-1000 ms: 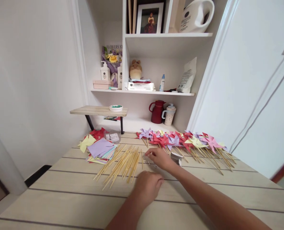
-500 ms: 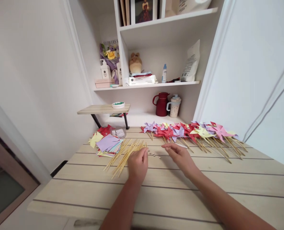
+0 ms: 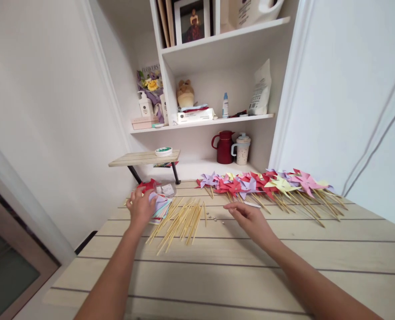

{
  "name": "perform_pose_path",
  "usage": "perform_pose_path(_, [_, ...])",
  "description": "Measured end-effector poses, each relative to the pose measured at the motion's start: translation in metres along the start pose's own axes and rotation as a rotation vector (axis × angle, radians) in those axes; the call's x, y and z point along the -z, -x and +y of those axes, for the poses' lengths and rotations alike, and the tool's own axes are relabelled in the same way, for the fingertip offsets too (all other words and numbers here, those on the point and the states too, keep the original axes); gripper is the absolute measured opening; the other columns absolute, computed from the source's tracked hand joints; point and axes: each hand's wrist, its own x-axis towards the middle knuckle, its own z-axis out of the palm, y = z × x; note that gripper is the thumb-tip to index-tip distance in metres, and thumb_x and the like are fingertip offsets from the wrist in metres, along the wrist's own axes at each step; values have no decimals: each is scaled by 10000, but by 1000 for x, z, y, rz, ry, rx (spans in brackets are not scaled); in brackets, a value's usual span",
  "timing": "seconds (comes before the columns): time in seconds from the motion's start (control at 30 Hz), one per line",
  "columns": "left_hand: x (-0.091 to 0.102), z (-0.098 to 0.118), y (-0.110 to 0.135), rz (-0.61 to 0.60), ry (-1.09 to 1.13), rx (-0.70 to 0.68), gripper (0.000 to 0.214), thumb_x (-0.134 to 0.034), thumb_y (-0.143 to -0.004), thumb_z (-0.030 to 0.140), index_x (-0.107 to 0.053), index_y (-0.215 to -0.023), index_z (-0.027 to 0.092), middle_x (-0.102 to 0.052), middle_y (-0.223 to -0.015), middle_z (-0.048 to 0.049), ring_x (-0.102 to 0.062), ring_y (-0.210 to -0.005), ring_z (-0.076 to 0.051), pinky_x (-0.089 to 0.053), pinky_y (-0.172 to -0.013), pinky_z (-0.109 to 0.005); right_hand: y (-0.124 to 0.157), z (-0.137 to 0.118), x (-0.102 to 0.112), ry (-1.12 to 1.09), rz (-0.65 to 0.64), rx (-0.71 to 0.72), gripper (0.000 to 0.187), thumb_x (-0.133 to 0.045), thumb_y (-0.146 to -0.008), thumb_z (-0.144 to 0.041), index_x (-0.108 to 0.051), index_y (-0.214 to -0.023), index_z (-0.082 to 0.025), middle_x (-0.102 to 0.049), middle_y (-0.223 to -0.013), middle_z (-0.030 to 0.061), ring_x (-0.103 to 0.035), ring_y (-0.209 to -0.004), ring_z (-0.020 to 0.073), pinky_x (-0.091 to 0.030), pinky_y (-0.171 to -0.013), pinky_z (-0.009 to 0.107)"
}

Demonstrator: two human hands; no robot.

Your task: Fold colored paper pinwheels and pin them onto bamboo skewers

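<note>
My left hand [image 3: 141, 207] rests on the stack of coloured paper squares [image 3: 160, 205] at the left of the wooden table [image 3: 237, 271], its fingers curled over the top sheets. Just to its right lies a loose pile of thin wooden sticks [image 3: 180, 218]. My right hand [image 3: 250, 218] hovers low over the table with its fingers loosely apart and nothing in them. Small metal pins [image 3: 213, 218] lie between the sticks and my right hand. A row of finished paper pinwheels [image 3: 267, 184] on sticks lies along the back of the table.
A small clear plastic box [image 3: 166, 190] sits behind the paper stack. A low wooden riser [image 3: 144, 158] with a round tin stands at the back left. Shelves hold a red jug [image 3: 224, 147], a mug, bottles and a picture frame. White walls close in on both sides.
My left hand has moved left from the sticks onto the paper stack. My right hand has stayed near the pins. The camera has shifted a little.
</note>
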Motion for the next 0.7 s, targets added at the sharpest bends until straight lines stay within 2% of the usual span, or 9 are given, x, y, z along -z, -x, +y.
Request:
perform_pose_path(0.1, [-4,-24,-7,-125,-91,-55,362,-488,-951,346,-660,-1263,284,-499,-1490,-114,-348,-1420,-324,-282,-1096,-589,-1,1,-2,-31,-21,-21,362,-525,-878,-469,-734,-992,-196,-416,-560,-45,-394,-528,145,-315,-544,270])
perform_pose_path(0.27, [-9,-41,-11,-374,-83,-98,441,-442,-960,409,-567,-1368,297,-407,-1570,-108,-206,-1498,-319,-131,-1123,-668,-1,2,-4,-67,-45,-57,374,-516,-880,-470,-720,-1007,-183,-371,-532,-64,-357,-481,127,-303,-510,264])
perform_pose_path(0.33, [-9,-45,-13,-453,-42,-121,452,-434,-952,448,-576,-1354,297,-456,-1540,-101,-244,-1484,-334,-112,-1119,-687,0,2,-4,-69,-38,-57,370,-521,-875,-467,-719,-1000,-181,-380,-538,-60,-368,-485,127,-305,-505,263])
perform_pose_path(0.47, [-9,-49,-16,-527,13,-141,442,-461,-913,511,-647,-1251,295,-586,-1427,-104,-444,-1366,-346,-150,-1122,-662,0,2,-4,-76,-43,-62,371,-528,-870,-471,-719,-1004,-183,-397,-547,-53,-382,-490,127,-310,-496,260])
perform_pose_path(0.6, [-11,-48,-16,-549,47,-108,464,-553,-846,507,-663,-1227,265,-626,-1370,-145,-513,-1300,-374,-178,-1114,-651,0,1,-4,-77,-36,-68,379,-531,-862,-491,-723,-987,-189,-389,-529,-54,-379,-478,130,-317,-484,262])
perform_pose_path(0.7, [-11,-47,-17,-545,66,-83,430,-541,-853,491,-696,-1172,247,-660,-1318,-151,-535,-1282,-383,-184,-1119,-633,1,0,-4,-86,-41,-85,382,-537,-853,-499,-723,-979,-190,-378,-524,-59,-370,-470,129,-309,-480,262])
